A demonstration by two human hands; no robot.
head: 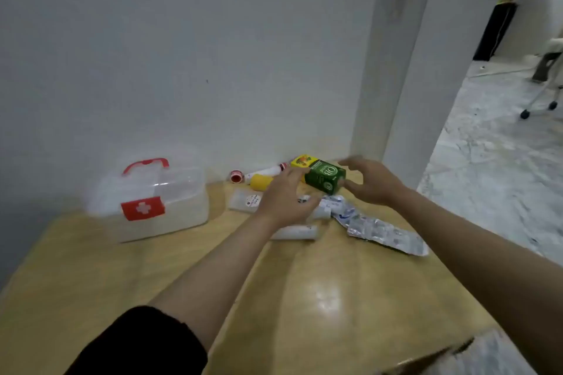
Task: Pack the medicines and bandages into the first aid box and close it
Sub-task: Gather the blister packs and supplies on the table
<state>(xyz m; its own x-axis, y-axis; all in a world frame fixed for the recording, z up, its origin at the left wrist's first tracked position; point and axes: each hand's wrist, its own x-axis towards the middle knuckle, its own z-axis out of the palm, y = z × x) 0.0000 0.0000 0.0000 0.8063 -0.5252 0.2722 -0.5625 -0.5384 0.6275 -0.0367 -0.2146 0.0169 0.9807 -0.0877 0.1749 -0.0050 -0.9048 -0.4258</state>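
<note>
A translucent first aid box (pixel 158 210) with a red handle and a red cross label stands shut on the left of the wooden table (pixel 335 298). To its right lie the medicines. Both hands hold a green medicine box (pixel 325 177) just above the pile: my left hand (pixel 285 198) touches its left end and my right hand (pixel 370 181) grips its right end. Behind it are a yellow box (pixel 301 161), a yellow-capped bottle (pixel 260 181), a white tube (pixel 263 172) and a red tape roll (pixel 237 176). Silver blister strips (pixel 380 230) and white bandage rolls (pixel 297 232) lie nearer me.
A clear flat packet (pixel 245 199) lies between the first aid box and my left hand. The table stands against a white wall, with a pillar at its back right corner. To the right is marble floor with a wheeled frame (pixel 539 103) far off.
</note>
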